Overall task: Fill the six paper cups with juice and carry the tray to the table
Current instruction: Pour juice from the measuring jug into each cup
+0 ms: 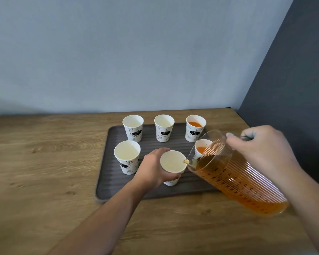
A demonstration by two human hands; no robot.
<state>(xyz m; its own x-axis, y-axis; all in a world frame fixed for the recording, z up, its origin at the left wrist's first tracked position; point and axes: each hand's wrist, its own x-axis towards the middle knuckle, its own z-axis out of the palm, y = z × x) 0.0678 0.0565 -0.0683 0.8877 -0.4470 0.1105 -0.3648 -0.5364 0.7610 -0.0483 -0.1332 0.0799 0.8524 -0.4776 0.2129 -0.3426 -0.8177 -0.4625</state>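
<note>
Six white printed paper cups stand on a dark ribbed tray [107,173]. The back right cup [195,128] and the front right cup [202,148] hold orange juice. The back left cup [133,128], back middle cup [164,127] and front left cup [127,157] look empty. My left hand [153,170] grips the front middle cup [173,161], which looks empty inside. My right hand [263,150] holds a clear ribbed pitcher [236,175] of orange juice by its handle, tilted left, its spout at that cup's rim with juice at the lip.
The tray lies on a wooden counter [44,181] against a pale blue wall [136,52]. A dark grey wall [293,89] closes the right side, close to the pitcher hand. Bare wood stretches to the left and in front of the tray.
</note>
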